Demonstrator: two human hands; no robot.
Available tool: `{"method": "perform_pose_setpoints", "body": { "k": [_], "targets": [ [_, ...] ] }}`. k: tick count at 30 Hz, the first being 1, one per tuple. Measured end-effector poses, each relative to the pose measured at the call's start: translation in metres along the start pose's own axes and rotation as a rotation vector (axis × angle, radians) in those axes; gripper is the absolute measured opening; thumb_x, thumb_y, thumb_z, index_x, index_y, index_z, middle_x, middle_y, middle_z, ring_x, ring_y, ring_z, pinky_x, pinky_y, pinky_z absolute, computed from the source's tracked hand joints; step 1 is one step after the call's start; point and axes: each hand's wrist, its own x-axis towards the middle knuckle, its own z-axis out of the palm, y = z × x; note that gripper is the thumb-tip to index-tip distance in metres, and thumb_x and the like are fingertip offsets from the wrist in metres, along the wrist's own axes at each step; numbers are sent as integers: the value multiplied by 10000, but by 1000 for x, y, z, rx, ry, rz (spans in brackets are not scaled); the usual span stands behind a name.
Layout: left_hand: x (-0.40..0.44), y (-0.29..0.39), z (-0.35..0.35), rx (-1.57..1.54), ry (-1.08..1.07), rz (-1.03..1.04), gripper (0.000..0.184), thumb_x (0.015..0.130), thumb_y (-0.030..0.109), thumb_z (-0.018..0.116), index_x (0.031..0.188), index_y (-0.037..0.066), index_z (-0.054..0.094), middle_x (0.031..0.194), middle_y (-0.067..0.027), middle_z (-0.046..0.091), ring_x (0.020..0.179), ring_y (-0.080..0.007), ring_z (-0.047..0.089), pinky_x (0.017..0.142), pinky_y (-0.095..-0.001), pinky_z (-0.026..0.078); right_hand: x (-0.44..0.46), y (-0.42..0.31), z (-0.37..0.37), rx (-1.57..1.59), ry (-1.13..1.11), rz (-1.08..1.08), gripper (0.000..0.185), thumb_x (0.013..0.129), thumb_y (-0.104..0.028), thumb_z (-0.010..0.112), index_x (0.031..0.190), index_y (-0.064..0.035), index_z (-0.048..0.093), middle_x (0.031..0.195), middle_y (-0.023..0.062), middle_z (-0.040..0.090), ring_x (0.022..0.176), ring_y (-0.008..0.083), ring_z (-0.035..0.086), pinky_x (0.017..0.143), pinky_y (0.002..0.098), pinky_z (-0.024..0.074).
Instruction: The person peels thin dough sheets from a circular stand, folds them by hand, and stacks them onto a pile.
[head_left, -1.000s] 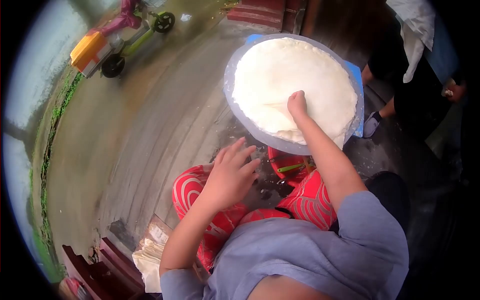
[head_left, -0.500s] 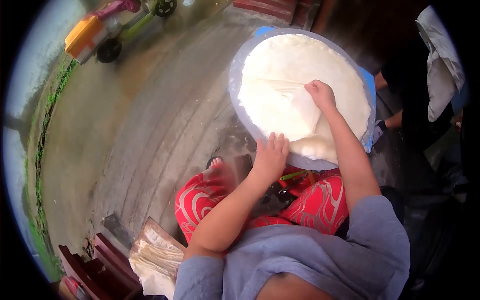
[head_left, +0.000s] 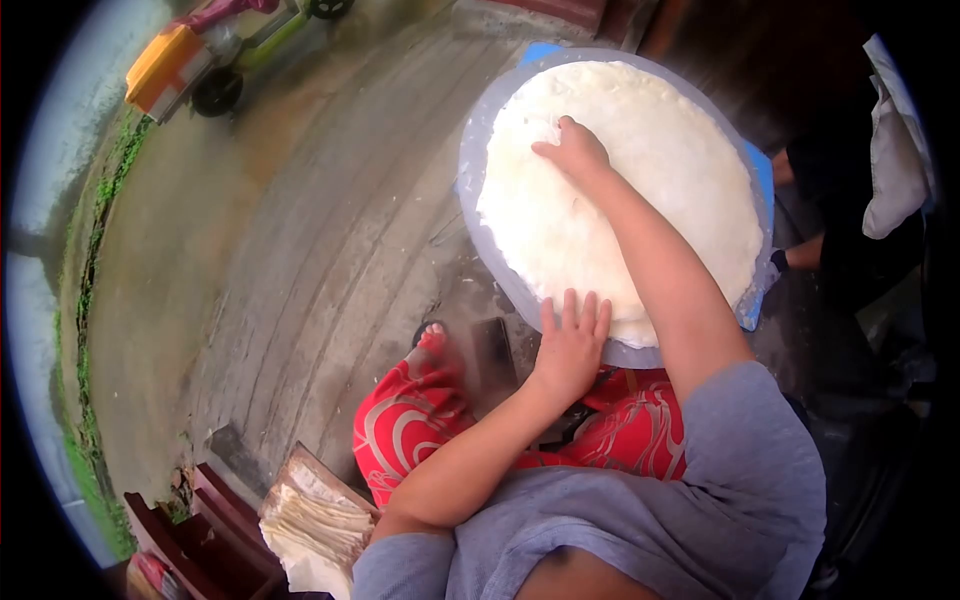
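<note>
A large, round, pale sheet of what looks like dough (head_left: 640, 190) lies spread on a round grey board (head_left: 478, 215) in front of me. My right hand (head_left: 578, 155) reaches across it and touches its upper left part, thumb and forefinger apart; the other fingers are partly hidden. My left hand (head_left: 573, 348) rests with spread fingers on the near edge of the sheet. The surface looks mostly flat, with a ragged rim and a slight fold near my left fingers.
Something blue (head_left: 760, 180) shows under the board. A stack of folded pale sheets (head_left: 315, 525) sits at lower left beside dark red wooden pieces (head_left: 215, 535). Another person's arm (head_left: 803, 252) is at right. A toy vehicle (head_left: 185, 70) stands at upper left.
The lifted, creased flap of the sheet now lies flat. My right hand has moved up and left and its pinch has opened. My left hand has shifted slightly right and down.
</note>
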Motion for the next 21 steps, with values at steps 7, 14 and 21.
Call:
{"method": "perform_pose_setpoints", "body": {
  "k": [7,14,21],
  "targets": [
    [2,1,-3,92,-86,37,568,887,232,477,1411,55,348,1464,-175,317,1337,-417,287,1068,-613,166,0,83,-47,735,154,245,384,955,-372,474,957,-12,608,851,83,624,780,180,578,736,314,456],
    [5,8,-6,-33,159,40,622,755,292,697,1278,33,483,1341,-182,446,1271,-366,396,1026,-557,301,-95,182,-145,1213,758,315,323,964,-351,515,1021,-38,569,920,21,575,837,129,550,767,279,458],
    [13,58,-4,-2163,-555,-629,614,907,512,517,1151,-51,516,1085,-188,597,1042,-311,566,916,-411,471,-248,164,-259,1212,1021,86,286,973,-317,506,931,-39,555,894,36,582,848,141,566,785,292,475]
  ]
}}
